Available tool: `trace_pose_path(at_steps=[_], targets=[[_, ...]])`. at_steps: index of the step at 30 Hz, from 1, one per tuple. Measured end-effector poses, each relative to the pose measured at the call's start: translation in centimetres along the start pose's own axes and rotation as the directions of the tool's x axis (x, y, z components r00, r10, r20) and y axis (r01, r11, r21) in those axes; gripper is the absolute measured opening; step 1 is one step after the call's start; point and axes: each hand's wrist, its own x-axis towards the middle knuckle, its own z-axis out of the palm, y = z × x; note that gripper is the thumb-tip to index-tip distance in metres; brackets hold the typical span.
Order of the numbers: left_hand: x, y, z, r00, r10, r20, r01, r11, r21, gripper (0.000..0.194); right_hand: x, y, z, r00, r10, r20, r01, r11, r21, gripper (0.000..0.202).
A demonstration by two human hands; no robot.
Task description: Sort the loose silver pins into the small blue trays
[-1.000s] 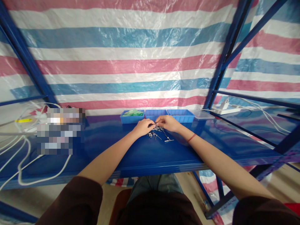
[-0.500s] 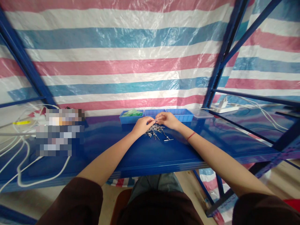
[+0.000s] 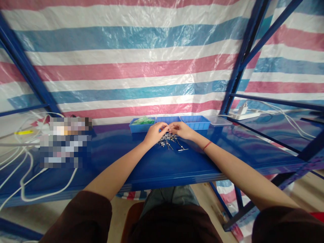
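Note:
My left hand (image 3: 156, 132) and my right hand (image 3: 181, 130) meet fingertip to fingertip above a pile of small silvery metal parts (image 3: 166, 141). The fingers of both are closed in a pinch, and whatever lies between them is too small or hidden to name. Several thin rods with thicker ends make up the pile on the blue table. One T-shaped metal piece (image 3: 183, 149) lies at its right front edge, just below my right hand.
Behind my hands stand blue bins: the left bin (image 3: 136, 128) holds green material, beside a middle bin (image 3: 168, 119) and a right bin (image 3: 194, 126). A clear plastic lid (image 3: 220, 120), a white power strip (image 3: 246, 115) and white cables (image 3: 31, 162) lie around the blue table (image 3: 106, 162).
My fingertips have drawn closer together over the pile, and the small metal piece that showed between them is now hidden. The camera view has shifted slightly.

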Motion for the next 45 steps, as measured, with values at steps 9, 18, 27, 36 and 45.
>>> trace_pose_path(at_steps=[9,18,27,36,45], targets=[[0.0,-0.3,0.2,0.999,0.03,-0.034,-0.029,0.999,0.033,0.013,0.2,0.4,-0.3,0.994,-0.1,-0.035,0.094,0.985,-0.146,0.021],[0.1,-1.2,0.2,0.998,0.016,-0.068,-0.013,0.999,0.035,0.012,0.1,-0.6,-0.4,0.96,-0.151,-0.238,0.121,0.983,-0.136,0.018],[0.0,-1.9,0.5,0.999,-0.046,0.008,0.046,0.996,0.073,0.027,0.2,-0.7,-1.5,0.903,-0.204,-0.378,0.087,0.949,-0.304,0.022],[-0.5,-1.8,0.2,0.959,-0.06,0.276,-0.027,0.953,0.303,0.024,-1.1,3.1,-7.8,0.721,-0.244,-0.648,-0.349,0.681,-0.644,0.026],[-0.3,-1.5,-0.2,0.925,0.017,0.379,-0.129,0.954,0.271,0.023,-0.1,1.2,-4.8,0.841,-0.31,-0.444,-0.086,0.734,-0.674,0.019]])
